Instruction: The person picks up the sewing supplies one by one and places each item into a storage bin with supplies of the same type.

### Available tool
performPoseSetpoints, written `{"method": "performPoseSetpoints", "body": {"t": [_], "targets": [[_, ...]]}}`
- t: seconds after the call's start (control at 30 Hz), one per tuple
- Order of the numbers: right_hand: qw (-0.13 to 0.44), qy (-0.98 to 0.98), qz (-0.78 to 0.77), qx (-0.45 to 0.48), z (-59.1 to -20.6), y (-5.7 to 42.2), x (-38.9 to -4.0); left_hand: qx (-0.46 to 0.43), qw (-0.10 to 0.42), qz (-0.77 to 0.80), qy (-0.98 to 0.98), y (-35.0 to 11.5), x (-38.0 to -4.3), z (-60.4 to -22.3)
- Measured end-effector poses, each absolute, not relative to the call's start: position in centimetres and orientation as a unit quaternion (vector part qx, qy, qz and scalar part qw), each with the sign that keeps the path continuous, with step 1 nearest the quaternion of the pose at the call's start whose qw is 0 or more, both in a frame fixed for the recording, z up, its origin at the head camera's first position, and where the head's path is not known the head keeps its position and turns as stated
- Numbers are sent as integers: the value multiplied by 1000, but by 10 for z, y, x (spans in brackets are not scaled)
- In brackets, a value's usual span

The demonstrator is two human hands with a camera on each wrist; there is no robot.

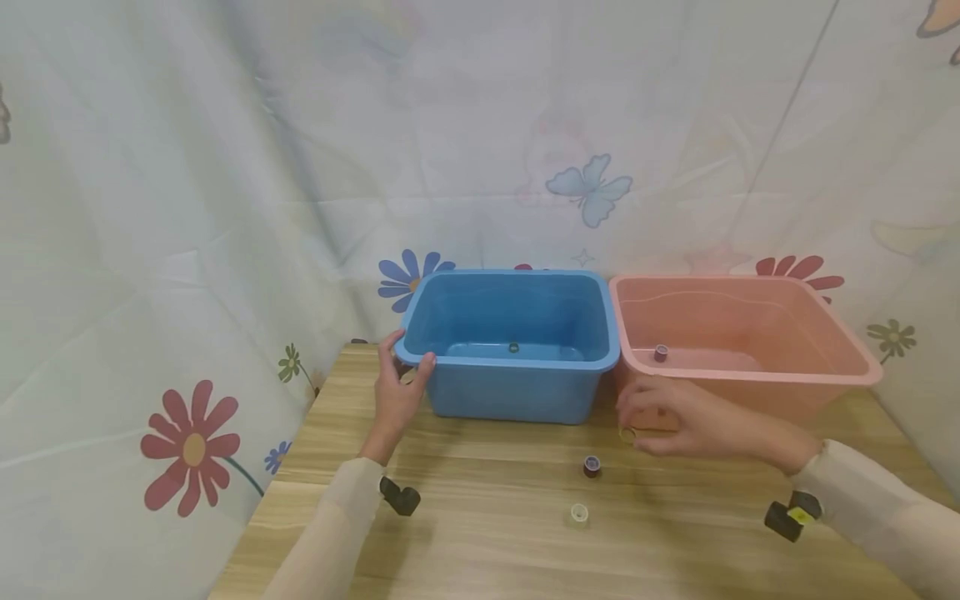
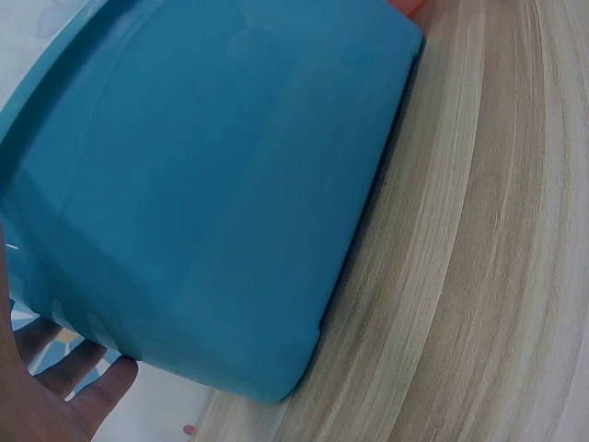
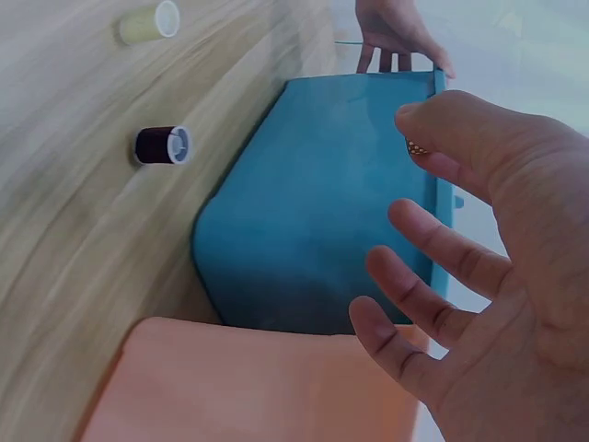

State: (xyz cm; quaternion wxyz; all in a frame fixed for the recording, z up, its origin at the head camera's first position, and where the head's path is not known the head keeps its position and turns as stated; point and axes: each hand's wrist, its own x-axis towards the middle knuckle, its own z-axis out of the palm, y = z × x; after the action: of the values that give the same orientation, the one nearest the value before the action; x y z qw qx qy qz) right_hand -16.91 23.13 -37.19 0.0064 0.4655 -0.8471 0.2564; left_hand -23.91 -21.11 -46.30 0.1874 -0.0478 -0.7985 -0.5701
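My left hand [image 1: 397,400] grips the front left corner of a blue plastic bin [image 1: 517,392], its thumb at the front rim and fingers along the outer side. In the left wrist view the fingers [image 2: 101,396] lie against the bin's wall. My right hand [image 1: 682,417] is in front of a pink bin [image 1: 750,379], above the table. Between its thumb and index finger it pinches a small gold, dimpled thimble [image 3: 417,147], mostly hidden by the fingers. The other right fingers spread loosely. On the table, a dark thread spool [image 1: 592,467] and a pale yellow spool [image 1: 578,515] stand nearby.
Inside the blue bin lies a small greenish ring-shaped thing [image 1: 513,347]. A small purplish spool [image 1: 661,353] is in the pink bin. Both bins stand side by side at the back of the wooden table [image 1: 480,517], before a patterned curtain [image 1: 480,125].
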Motion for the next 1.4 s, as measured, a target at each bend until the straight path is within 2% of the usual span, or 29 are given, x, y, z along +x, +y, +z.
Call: {"method": "performPoseSetpoints", "body": {"t": [0.4, 0.63, 0.83, 1.07, 1.4], "targets": [[-9, -858, 235, 457, -342, 220, -180, -38, 186, -571, -798, -211, -239, -462], [-67, -862, 253, 434, -317, 216, -193, -36, 182, -568, -802, -211, -238, -462], [-53, -842, 273, 461, -307, 208, -206, -35, 185, -563, -804, -211, -239, -463], [-50, -872, 238, 425, -291, 203, -217, -41, 191, -569, -799, -210, -239, -464], [-54, -866, 258, 424, -277, 187, -242, -41, 191, -567, -800, -211, -239, -464]]}}
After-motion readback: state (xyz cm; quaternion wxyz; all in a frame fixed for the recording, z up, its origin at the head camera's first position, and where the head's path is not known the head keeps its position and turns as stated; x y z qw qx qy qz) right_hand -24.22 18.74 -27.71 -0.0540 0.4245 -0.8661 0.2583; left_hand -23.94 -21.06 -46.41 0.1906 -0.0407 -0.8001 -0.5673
